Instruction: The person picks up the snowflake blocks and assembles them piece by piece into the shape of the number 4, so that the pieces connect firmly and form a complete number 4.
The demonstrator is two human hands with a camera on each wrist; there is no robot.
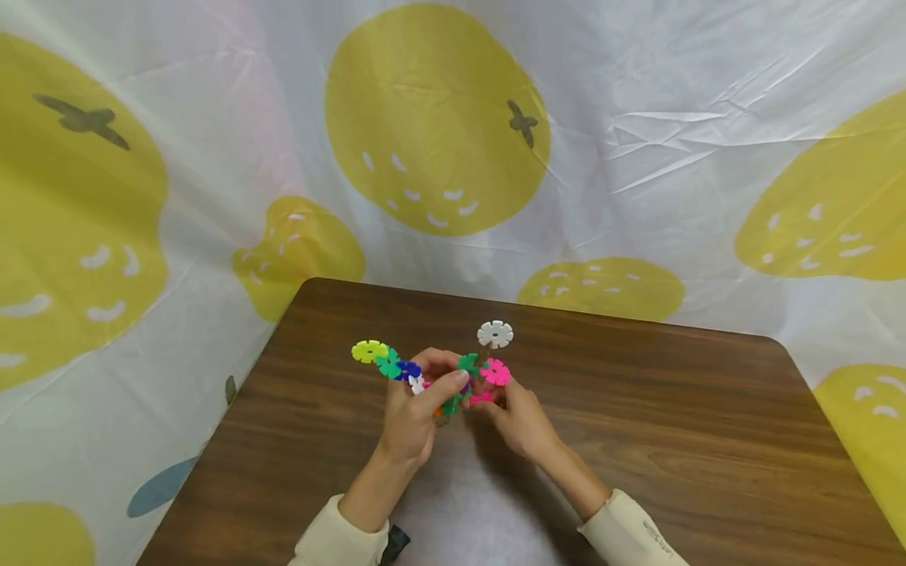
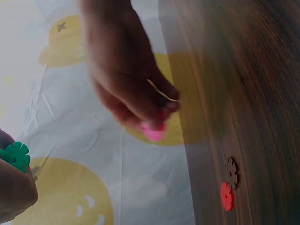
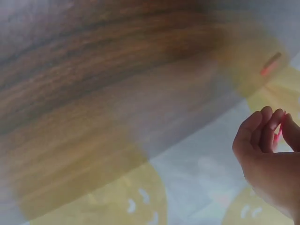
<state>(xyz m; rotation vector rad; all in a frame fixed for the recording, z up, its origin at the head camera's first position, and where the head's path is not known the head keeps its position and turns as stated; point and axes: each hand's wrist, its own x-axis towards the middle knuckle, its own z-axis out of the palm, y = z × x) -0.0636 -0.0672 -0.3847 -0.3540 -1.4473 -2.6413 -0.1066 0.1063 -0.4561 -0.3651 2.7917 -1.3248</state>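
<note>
In the head view the left hand point(image 1: 413, 417) grips a chain of notched plastic snowflake discs. A yellow disc point(image 1: 370, 351) ends the chain at upper left, followed by teal, a blue disc point(image 1: 408, 370) and white. Green discs point(image 1: 453, 402) show by its thumb. The right hand point(image 1: 525, 420) is close beside it, pinching a pink disc point(image 2: 153, 132) between thumb and fingers. Another pink disc point(image 1: 495, 372) and a white disc point(image 1: 495, 334) appear just beyond the hands; how they join the rest is hidden. In the left wrist view a green disc point(image 2: 16, 155) shows by the left hand.
A brown disc point(image 2: 232, 173) and a red disc point(image 2: 227, 196) touch each other in the left wrist view; whether they rest on the table is unclear. The dark wooden table point(image 1: 672, 440) lies below the hands. A fruit-patterned curtain point(image 1: 602, 196) hangs behind it.
</note>
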